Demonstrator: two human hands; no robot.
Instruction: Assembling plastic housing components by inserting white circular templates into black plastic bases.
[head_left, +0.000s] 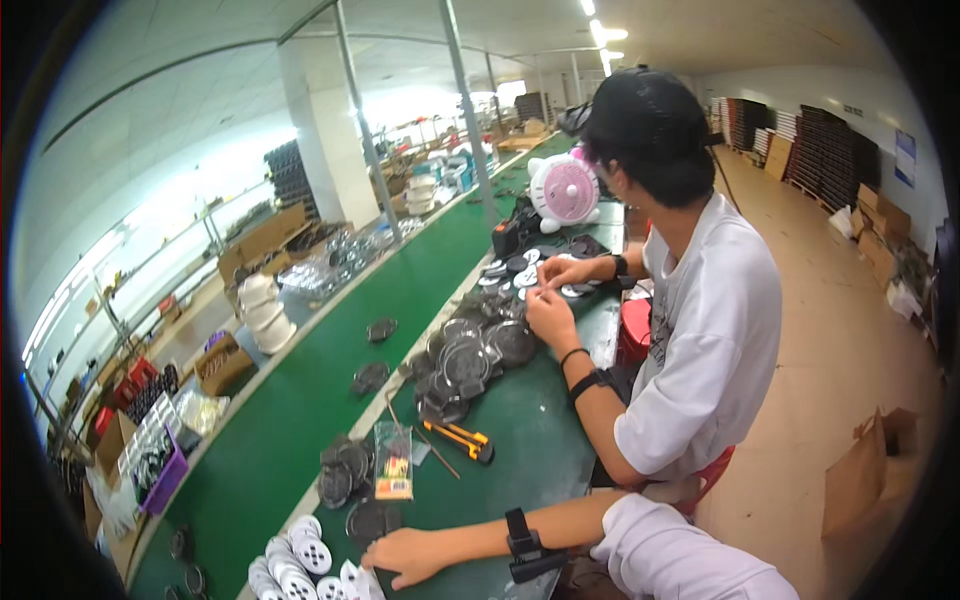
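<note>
My right hand (412, 556) reaches in from the lower right, palm down over the green workbench (530, 455). Its fingers are apart, and the tips are beside a white piece (358, 580) at the lower edge; whether they touch it I cannot tell. Left of it lie rows of white round discs with holes (311, 556). Just beyond the hand is a dark round disc (372, 522), near more dark round parts (343, 470). Farther off are a clear packet with a coloured label (393, 465), a yellow-and-black utility knife (460, 440) and a thin rod (437, 452). My left hand is out of view.
A co-worker (700, 320) in a white shirt and black cap sits close at the right, both hands together over white and black discs. A heap of dark round parts (465, 365) lies between us. A green conveyor belt (300, 400) runs alongside; a pink-and-white fan (566, 190) stands farther up.
</note>
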